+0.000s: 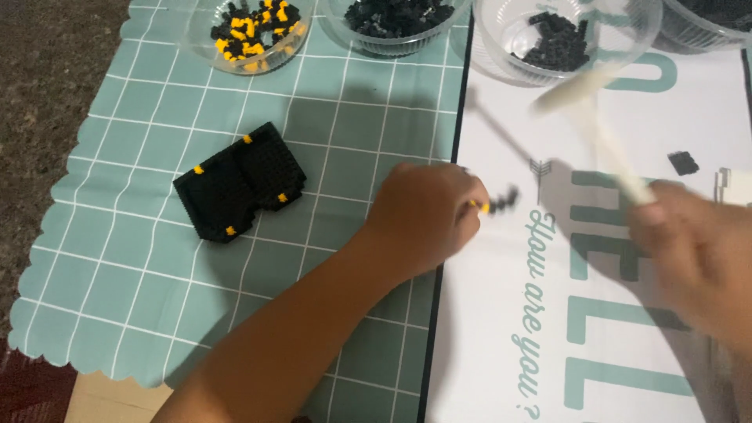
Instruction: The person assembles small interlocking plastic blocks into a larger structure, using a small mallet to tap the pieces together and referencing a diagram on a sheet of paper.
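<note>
**Little black bricks, partly built**

Head view: I look down at a table with a green checked cloth (117, 258) and a white mat (627, 313) beside it.

The left hand (427, 219) is curled tight. Its fingertips pinch a tiny piece (501, 200) of black bricks with a bit of yellow, right at the edge of the white mat.

The right hand (693, 251) is blurry. It is closed around a white stick tool (599, 129) that points up toward the bowls.

A black block build (239, 182) with small yellow dots sits on the green cloth, well apart from both hands. I think it is only partly done, because lots of loose bricks are left.

At the top are clear bowls: one with black and yellow bricks (251, 31), one with black bricks (395, 19), and one nearly empty bowl (560, 39). One small black brick (683, 162) lies alone on the white mat.

So some building is done, and the tiny piece is not yet joined on.
</note>
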